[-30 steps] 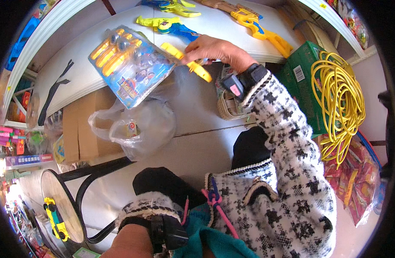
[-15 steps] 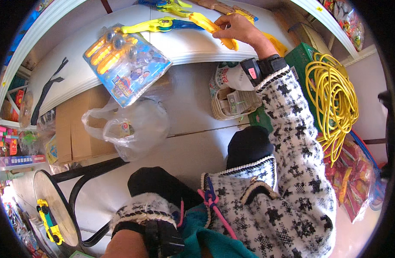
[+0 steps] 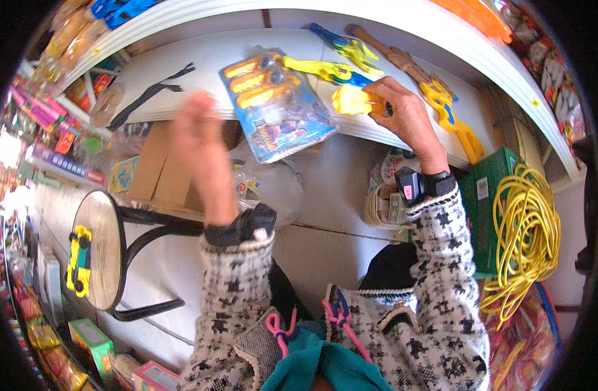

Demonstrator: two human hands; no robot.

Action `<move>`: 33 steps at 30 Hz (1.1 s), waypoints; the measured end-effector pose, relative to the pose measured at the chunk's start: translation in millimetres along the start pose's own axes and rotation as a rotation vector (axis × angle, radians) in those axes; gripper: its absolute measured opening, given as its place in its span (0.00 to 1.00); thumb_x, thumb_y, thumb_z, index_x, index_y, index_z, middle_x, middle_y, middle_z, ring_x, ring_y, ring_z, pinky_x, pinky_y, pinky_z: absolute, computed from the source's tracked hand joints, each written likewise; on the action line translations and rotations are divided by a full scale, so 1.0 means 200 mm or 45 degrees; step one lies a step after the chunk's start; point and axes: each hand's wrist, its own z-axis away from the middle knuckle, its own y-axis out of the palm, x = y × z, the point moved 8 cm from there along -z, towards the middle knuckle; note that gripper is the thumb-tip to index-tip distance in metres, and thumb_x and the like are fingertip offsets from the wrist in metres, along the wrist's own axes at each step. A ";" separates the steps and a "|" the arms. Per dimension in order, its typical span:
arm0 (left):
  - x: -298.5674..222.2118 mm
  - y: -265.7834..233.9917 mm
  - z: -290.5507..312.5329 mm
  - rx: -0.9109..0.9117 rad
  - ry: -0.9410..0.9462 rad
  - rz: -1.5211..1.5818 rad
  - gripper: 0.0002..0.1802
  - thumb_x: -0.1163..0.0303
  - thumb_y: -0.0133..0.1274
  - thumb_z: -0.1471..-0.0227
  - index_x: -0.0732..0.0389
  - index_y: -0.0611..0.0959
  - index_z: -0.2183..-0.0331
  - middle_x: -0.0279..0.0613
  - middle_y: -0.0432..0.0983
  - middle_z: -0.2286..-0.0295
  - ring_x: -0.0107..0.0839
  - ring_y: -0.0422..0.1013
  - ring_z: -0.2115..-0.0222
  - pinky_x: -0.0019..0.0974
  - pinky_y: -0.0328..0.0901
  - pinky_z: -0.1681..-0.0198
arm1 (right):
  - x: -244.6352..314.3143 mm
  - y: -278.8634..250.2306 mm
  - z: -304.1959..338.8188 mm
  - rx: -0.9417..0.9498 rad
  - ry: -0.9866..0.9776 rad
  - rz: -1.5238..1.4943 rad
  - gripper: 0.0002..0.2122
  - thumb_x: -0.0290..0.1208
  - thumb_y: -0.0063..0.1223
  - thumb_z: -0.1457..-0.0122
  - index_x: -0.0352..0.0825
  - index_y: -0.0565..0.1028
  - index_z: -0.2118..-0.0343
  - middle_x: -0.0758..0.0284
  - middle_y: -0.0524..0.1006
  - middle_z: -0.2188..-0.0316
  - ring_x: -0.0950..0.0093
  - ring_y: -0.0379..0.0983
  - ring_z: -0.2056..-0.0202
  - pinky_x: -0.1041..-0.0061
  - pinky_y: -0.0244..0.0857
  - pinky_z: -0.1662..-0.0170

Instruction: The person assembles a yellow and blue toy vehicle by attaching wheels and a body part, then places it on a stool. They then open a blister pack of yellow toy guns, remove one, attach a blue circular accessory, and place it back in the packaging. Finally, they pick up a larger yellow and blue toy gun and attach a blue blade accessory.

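My right hand (image 3: 406, 114) is closed around a yellow plastic toy piece (image 3: 351, 101), just over the front edge of the white shelf (image 3: 201, 107). Its exact kind does not show. Raised left of it, my left hand (image 3: 201, 150) is smeared by motion and its fingers are unclear. Between the hands, a blue toy pack (image 3: 286, 120) with yellow pieces under clear plastic overhangs the shelf edge. Behind my right hand lie a yellow-green and blue toy (image 3: 322, 69), a similar toy (image 3: 351, 51), a brown toy (image 3: 397, 57) and a yellow toy with blue parts (image 3: 450, 117).
A black strap (image 3: 152, 94) lies on the shelf's left. Below stand a cardboard box (image 3: 159, 166), a basket (image 3: 380, 205) and a round stool (image 3: 103, 228) bearing a yellow toy car (image 3: 79, 260). At right, a coiled yellow hose (image 3: 527, 228) hangs by a green box (image 3: 484, 202).
My left hand has risen from low in the view to near the shelf. My right hand has drawn the yellow piece nearer, off the shelf. The view has shifted left.
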 end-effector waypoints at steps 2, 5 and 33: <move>0.33 -0.03 0.06 -0.018 -0.304 -0.389 0.11 0.80 0.52 0.52 0.63 0.81 0.63 0.34 0.74 0.72 0.22 0.65 0.75 0.24 0.61 0.71 | -0.03 -0.05 -0.03 -0.152 0.093 -0.118 0.18 0.26 0.64 0.55 0.33 0.76 0.58 0.63 0.76 0.65 0.63 0.76 0.66 0.71 0.69 0.60; 0.57 -0.09 0.16 -0.040 -0.435 -0.700 0.15 0.82 0.55 0.54 0.69 0.78 0.60 0.44 0.78 0.70 0.29 0.73 0.70 0.32 0.68 0.64 | -0.13 -0.02 -0.03 -0.093 0.319 0.108 0.18 0.31 0.64 0.55 0.34 0.78 0.58 0.61 0.77 0.65 0.62 0.77 0.65 0.68 0.70 0.61; 0.34 0.15 0.11 0.450 -0.070 -1.297 0.23 0.78 0.67 0.68 0.62 0.76 0.65 0.45 0.67 0.52 0.49 0.62 0.50 0.45 0.62 0.49 | -0.39 0.32 0.08 0.237 0.419 0.371 0.12 0.26 0.61 0.55 0.40 0.79 0.64 0.61 0.75 0.63 0.60 0.76 0.63 0.64 0.72 0.61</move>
